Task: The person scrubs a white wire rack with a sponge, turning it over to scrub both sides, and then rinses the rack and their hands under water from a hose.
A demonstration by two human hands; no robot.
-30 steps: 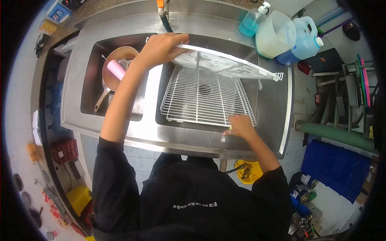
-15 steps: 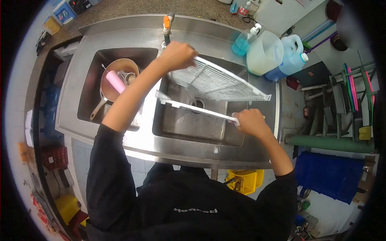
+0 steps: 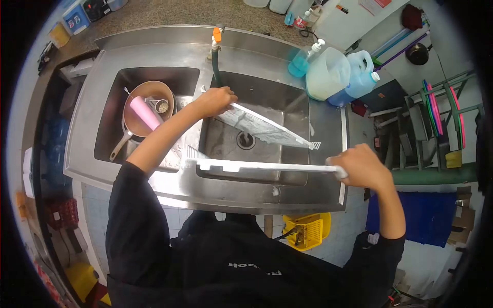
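My left hand (image 3: 215, 101) is closed on the upper edge of a white wire rack (image 3: 264, 128), which tilts over the right sink basin (image 3: 231, 172) with foam on its face. Fingers wrapped round one end, my right hand (image 3: 362, 165) grips a second white rack (image 3: 272, 167), seen nearly edge-on above the front of that basin. Its far end shows short wire tines. A whitish bit, perhaps a sponge or foam, shows at my right fingers. The two racks appear apart.
In the left basin lie a brown pan (image 3: 138, 120), a pink cylinder (image 3: 145, 113) and a small metal cup (image 3: 162, 106). Behind stands a tap (image 3: 216, 36) with an orange handle and dark hose. Soap bottle (image 3: 299, 65) and jugs (image 3: 328, 74) stand at the back right.
My right hand has moved right and slightly down with its rack, now nearly level. My left hand has lowered its rack toward the basin, and the gap between the racks' right ends has widened.
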